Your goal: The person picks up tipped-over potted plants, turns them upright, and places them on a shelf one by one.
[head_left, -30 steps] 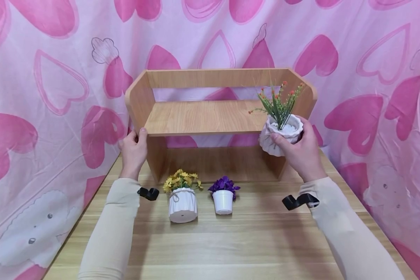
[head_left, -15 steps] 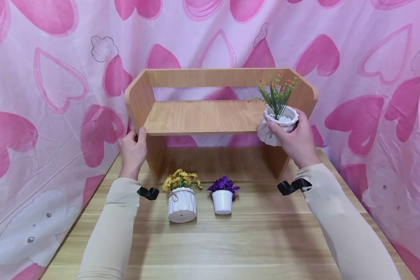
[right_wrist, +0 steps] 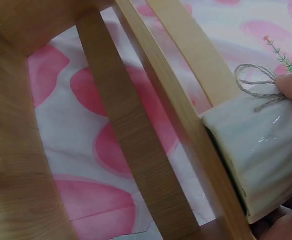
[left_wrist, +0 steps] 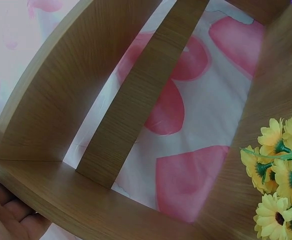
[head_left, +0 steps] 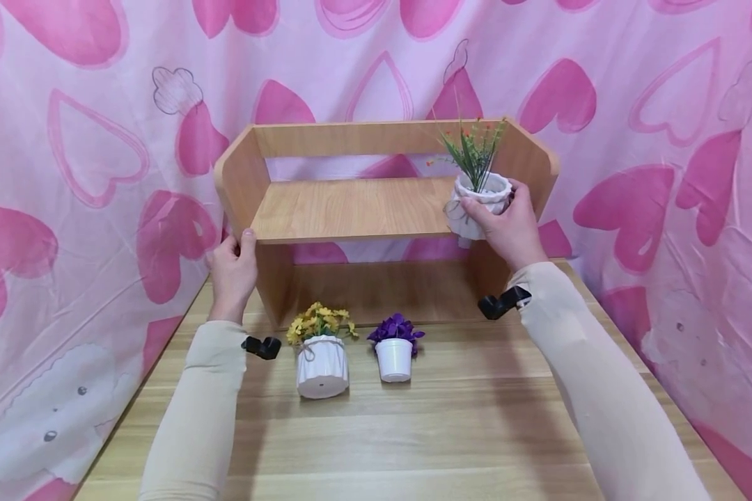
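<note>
My right hand (head_left: pixel 507 223) grips a white ceramic flowerpot (head_left: pixel 470 216) by its side, thumb at the front. Green leaves and small orange flowers (head_left: pixel 476 149) rise from it. In the right wrist view the pot (right_wrist: pixel 258 150), with a twine bow (right_wrist: pixel 261 82), is right at the front edge of the upper board. My left hand (head_left: pixel 233 271) holds the left side panel of the wooden shelf (head_left: pixel 351 209), thumb at the front edge of the upper board. In the left wrist view curled fingers (left_wrist: pixel 18 217) show behind the panel.
On the table (head_left: pixel 376 445), in front of the shelf, lie a white pot with yellow flowers (head_left: pixel 322 365) and a smaller white pot with purple flowers (head_left: pixel 395 358). A pink heart-patterned curtain (head_left: pixel 363 69) hangs behind and at both sides.
My right hand has carried the flowerpot up and to the left, toward the right end of the upper board. My left hand keeps its hold on the shelf.
</note>
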A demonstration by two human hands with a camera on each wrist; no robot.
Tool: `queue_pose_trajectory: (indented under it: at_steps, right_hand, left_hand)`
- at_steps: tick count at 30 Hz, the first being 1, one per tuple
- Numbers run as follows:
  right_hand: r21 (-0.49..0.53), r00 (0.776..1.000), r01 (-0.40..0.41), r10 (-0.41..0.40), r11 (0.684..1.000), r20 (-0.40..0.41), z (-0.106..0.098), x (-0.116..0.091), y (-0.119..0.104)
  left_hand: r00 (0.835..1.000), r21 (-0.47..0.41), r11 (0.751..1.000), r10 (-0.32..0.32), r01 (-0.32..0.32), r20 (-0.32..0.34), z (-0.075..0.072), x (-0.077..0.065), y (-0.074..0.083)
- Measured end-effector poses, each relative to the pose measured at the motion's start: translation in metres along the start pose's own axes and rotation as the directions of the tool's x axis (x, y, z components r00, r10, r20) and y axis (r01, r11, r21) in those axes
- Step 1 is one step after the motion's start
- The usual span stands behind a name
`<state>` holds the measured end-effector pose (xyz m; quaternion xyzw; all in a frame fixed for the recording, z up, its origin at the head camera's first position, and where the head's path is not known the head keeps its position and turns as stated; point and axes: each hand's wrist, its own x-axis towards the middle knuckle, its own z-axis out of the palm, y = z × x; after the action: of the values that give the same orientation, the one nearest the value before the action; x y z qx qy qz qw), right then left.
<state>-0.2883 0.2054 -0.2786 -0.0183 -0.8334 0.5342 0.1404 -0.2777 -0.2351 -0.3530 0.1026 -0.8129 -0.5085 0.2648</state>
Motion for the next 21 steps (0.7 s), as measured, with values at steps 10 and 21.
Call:
queue_pose_trajectory:
  at_steps: [10,21]
  right_hand:
    - [0.027,0.998,-0.054,0.055,0.998,-0.01,0.011,0.018,-0.002]
    - [-0.006,0.998,-0.063,0.062,0.998,-0.014,0.012,0.019,0.0]
  left_hand:
    - [1.0,-0.03,1.0,-0.007,0.007,0.006,-0.002,-0.001,-0.003]
    - [0.999,-0.008,0.999,0.031,-0.031,-0.018,0.001,0.0,-0.003]
